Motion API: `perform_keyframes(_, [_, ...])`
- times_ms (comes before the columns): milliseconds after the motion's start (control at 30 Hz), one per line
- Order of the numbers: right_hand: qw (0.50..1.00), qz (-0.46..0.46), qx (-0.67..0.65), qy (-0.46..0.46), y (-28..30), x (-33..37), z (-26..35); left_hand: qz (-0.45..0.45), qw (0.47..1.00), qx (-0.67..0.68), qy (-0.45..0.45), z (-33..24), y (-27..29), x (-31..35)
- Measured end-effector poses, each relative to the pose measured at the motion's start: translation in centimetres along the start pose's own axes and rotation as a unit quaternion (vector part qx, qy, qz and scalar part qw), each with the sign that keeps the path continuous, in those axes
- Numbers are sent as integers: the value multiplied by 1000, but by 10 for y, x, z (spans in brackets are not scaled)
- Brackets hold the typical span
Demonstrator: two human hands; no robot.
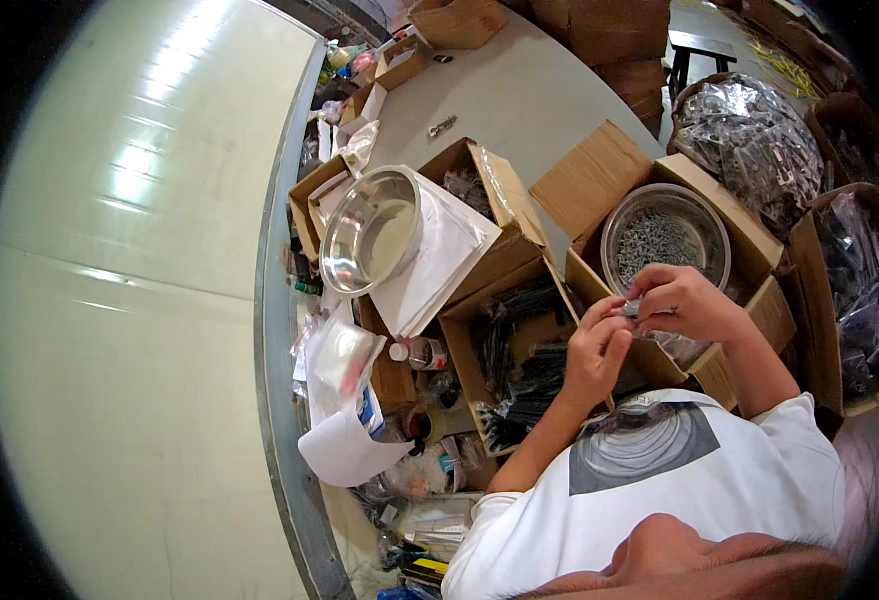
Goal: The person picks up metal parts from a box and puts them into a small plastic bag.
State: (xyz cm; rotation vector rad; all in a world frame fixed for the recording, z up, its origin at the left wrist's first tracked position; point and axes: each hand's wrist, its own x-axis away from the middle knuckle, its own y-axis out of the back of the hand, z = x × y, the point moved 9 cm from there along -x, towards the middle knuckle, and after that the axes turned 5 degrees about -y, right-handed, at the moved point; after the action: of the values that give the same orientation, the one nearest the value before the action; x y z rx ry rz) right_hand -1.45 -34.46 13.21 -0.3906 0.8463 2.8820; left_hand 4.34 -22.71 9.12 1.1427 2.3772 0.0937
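Both forearms bent up from lower edge, wrists meeting over front rim of cardboard box (599, 190). Left hand (596, 352) curled narrow, fingertips pinched on small metal part (631, 308). Right hand (686, 300) also pinched on same part, fingers bunched tight. Part held just below steel bowl of screws (665, 236). Empty steel bowl (371, 230) well apart, w/ worktop (509, 95) beyond.

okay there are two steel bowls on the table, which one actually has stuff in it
The steel bowl of small metal parts, sitting in the open cardboard box just beyond both hands. The other bowl, tilted on white sheets to its left, looks empty.
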Motion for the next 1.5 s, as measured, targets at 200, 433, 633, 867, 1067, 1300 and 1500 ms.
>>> perform_keyframes(200, [996, 43, -79, 12, -10, -7, -2, -38, 985, -23, 164, 33, 16, 11])
perform_keyframes(433, [879, 140, 307, -337, -22, 16, -215, -67, 990, 19, 123, 35, 13, 11])
perform_keyframes(633, [849, 223, 360, -316, -64, 28, -253, -85, 986, 25, 144, 44, 19, 20])
perform_keyframes(867, [899, 96, 232, -360, -13, 20, -212, -94, 987, -32, 127, 35, 23, 21])
perform_keyframes(1067, [987, 12, -133, -94, 0, -7, -56, -81, 984, 15, 156, 36, 20, 20])
perform_keyframes(1300, [997, 53, 54, 32, -15, -1, 19, -58, 983, 24, 173, 31, 14, 15])
perform_keyframes(1500, [987, 1, 140, 81, -24, 4, 17, 14, 993, -23, 118, 0, 15, 3])
